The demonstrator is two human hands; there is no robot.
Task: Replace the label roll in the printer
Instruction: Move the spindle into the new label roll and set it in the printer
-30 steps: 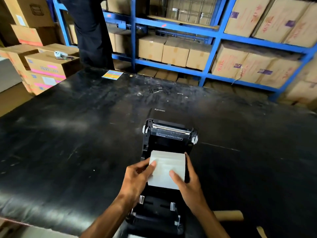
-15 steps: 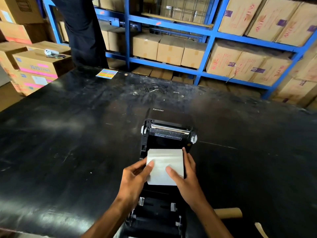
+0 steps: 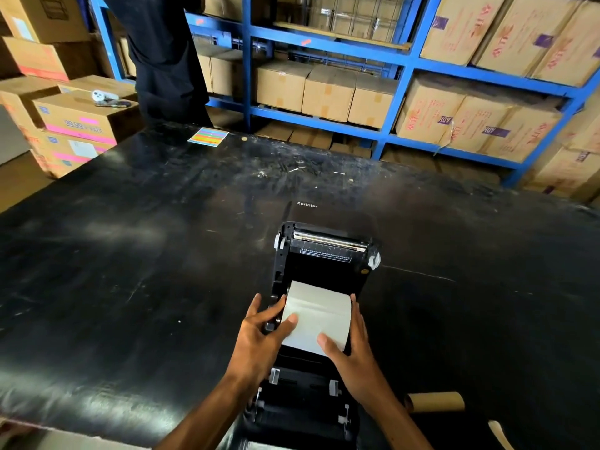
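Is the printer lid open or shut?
Open. The printer lid lies swung back toward the person, roller exposed, with the white label roll visible in the bay between both hands.

One head-worn wide-angle view looks forward and down, close over the black table [image 3: 130, 271], shelving [image 3: 324, 50] beyond.

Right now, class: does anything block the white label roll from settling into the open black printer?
Nothing visible does. The white label roll sits in the open black printer, left hand and right hand flanking it.
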